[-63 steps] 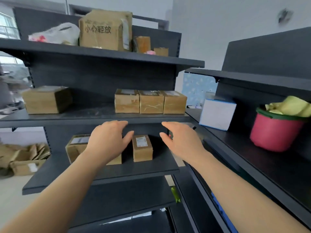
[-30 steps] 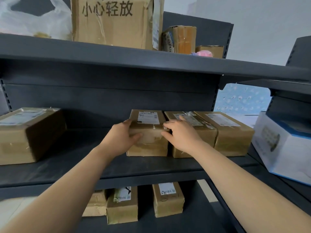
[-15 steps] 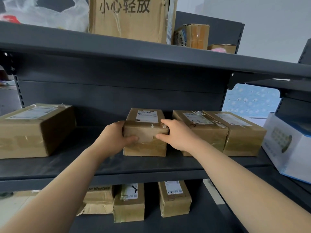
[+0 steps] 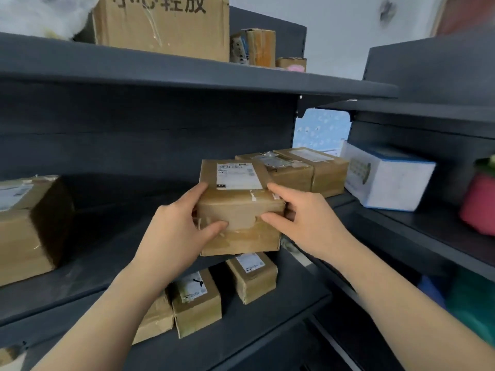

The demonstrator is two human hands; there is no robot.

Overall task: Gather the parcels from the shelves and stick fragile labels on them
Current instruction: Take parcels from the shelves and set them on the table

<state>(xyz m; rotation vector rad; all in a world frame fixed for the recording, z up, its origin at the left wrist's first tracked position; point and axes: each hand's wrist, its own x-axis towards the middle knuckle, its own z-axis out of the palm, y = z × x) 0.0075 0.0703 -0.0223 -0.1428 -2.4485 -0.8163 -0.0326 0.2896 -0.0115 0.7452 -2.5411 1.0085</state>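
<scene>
Dark grey metal shelving (image 4: 187,79) across the left and centre, with a second dark unit (image 4: 428,236) along the right side. On the top left shelf, a white plastic bag (image 4: 40,14) at the far left edge, blurred; on the right unit, a white box with blue trim (image 4: 388,180) lying tilted, and near the right edge a red pot (image 4: 479,207) with something green on top, partly cut off. Between the two units, far back, a pale blue patterned surface (image 4: 321,129), and above it a plain white wall (image 4: 348,30) with a dark smudge.
</scene>
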